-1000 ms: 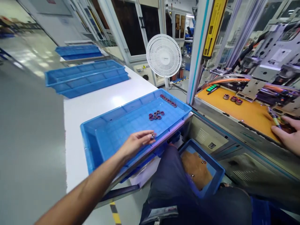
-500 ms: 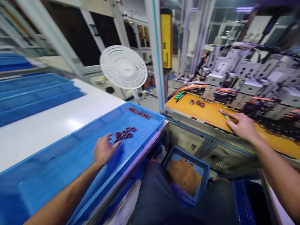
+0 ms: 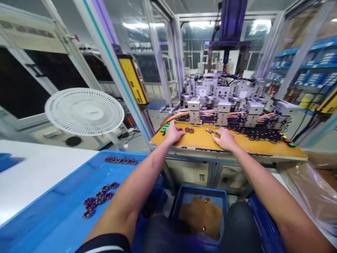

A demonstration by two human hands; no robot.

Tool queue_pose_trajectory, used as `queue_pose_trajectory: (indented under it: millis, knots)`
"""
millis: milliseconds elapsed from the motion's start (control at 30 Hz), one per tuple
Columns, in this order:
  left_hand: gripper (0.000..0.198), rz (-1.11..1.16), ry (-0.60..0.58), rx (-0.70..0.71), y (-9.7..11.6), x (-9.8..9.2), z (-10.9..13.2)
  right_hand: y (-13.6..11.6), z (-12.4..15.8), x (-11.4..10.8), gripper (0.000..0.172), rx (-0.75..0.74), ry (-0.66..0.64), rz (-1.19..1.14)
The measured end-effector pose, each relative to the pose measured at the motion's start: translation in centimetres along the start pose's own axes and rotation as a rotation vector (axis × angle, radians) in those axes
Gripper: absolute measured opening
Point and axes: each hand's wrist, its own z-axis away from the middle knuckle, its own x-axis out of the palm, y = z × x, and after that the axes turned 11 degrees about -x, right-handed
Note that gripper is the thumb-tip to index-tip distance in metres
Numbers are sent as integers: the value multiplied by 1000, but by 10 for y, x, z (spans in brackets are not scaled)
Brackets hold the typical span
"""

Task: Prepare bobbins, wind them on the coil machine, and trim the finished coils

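My left hand [image 3: 173, 133] rests on the orange work plate [image 3: 263, 149] with its fingers curled, right beside a few small dark ring parts [image 3: 188, 130]. What the fingers hold is hidden. My right hand [image 3: 224, 138] lies on the same plate, closed on a thin pen-like tool [image 3: 210, 131] whose tip points left toward the rings. Both forearms reach forward from the bottom of the picture.
A machine with grey blocks and orange cables [image 3: 223, 102] stands behind the plate, with a row of dark round parts [image 3: 259, 135] along its foot. A blue tray [image 3: 52, 225] at left holds ring parts [image 3: 98, 197]. A white fan [image 3: 84, 112], a blue bin [image 3: 200, 211], and a plastic bag [image 3: 312, 189] are nearby.
My head has turned right, from the blue tray to the machine. My left hand left the tray's ring parts and moved onto the orange plate. My right hand stayed on the plate with the tool.
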Motion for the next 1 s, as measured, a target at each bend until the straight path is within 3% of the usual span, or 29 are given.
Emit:
queue_pose_trajectory:
  millis: [100, 233, 400, 500, 567, 667, 700, 733, 767, 833, 900, 1000]
  knots:
    - [75, 77, 35, -16, 0, -3, 7, 0, 1, -1, 31, 22, 2, -16]
    - [73, 214, 85, 14, -12, -28, 40, -3, 5, -1, 30, 47, 32, -97]
    - [74, 470, 6, 65, -19, -49, 104, -6, 9, -6, 29, 49, 94, -178]
    - [77, 608, -79, 99, -15, -54, 151, -15, 16, -24, 30, 21, 192, -164]
    - [73, 659, -114, 189, -15, -57, 185, -34, 31, -43, 34, -14, 272, -142]
    - [69, 666, -57, 407, -22, -62, 230, -80, 72, -77, 40, -192, 406, -134]
    - [71, 663, -31, 462, -25, -62, 242, -97, 88, -88, 39, -393, 501, -154]
    - [73, 663, -17, 504, -28, -62, 252, -113, 105, -96, 38, -596, 517, -162]
    - [76, 665, -19, 532, -31, -61, 260, -127, 120, -103, 36, -726, 475, -135]
    - [80, 675, -41, 550, -36, -60, 272, -147, 144, -109, 27, -791, 335, -40]
    - [83, 686, -71, 532, -39, -59, 279, -157, 158, -106, 26, -765, 199, -32]
    - [83, 748, -137, 448, -40, -58, 284, -158, 168, -100, 29, -750, 84, -204]
